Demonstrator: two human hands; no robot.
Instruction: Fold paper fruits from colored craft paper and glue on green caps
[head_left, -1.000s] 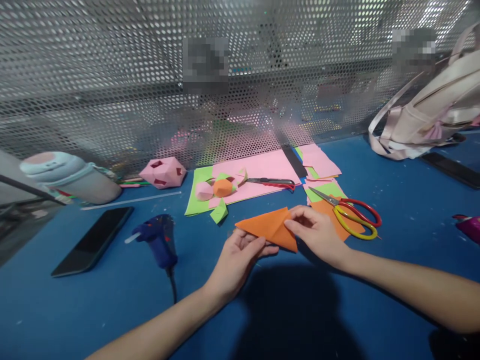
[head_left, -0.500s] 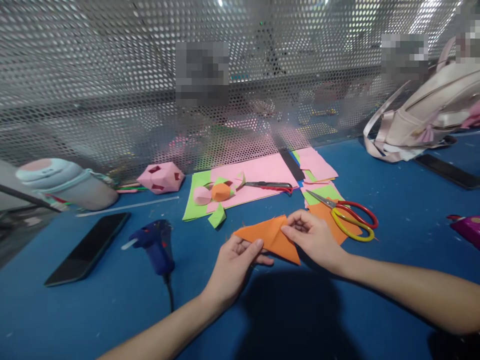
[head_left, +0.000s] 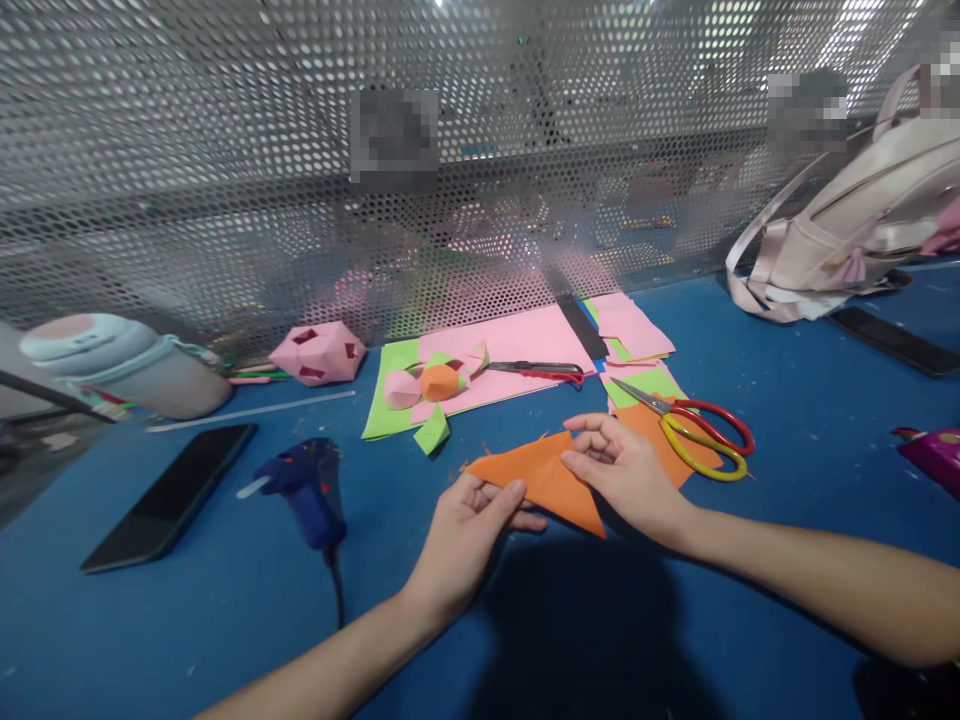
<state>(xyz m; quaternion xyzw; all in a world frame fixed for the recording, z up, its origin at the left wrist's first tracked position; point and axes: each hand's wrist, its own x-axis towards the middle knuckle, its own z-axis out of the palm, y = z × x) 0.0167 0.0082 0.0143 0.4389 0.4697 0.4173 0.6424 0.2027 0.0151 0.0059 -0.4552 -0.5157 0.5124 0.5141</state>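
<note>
Both hands hold a folded orange sheet of paper (head_left: 536, 475), triangular in outline, above the blue table. My left hand (head_left: 476, 520) grips its left part, thumb on top and fingers underneath. At the upper right corner, my right hand (head_left: 626, 470) pinches the paper between thumb and fingers. Beyond my right hand lie scissors (head_left: 697, 430) with one red and one yellow handle, partly on more orange paper (head_left: 645, 425). A red and black utility knife (head_left: 536, 370) rests on pink sheets (head_left: 517, 345) behind the hands.
A blue glue gun (head_left: 307, 490) and a phone (head_left: 172, 490) lie to the left. Folded paper pieces (head_left: 435, 385), a pink paper polyhedron (head_left: 319, 352) and a pale tumbler (head_left: 127, 365) stand farther back. A perforated metal screen (head_left: 480, 210) borders the table; a backpack (head_left: 847, 215) sits at right.
The orange paper's lower right corner has swung slightly down and right, and its crease looks flatter. My right fingers have lifted and spread a little. My left hand keeps its hold.
</note>
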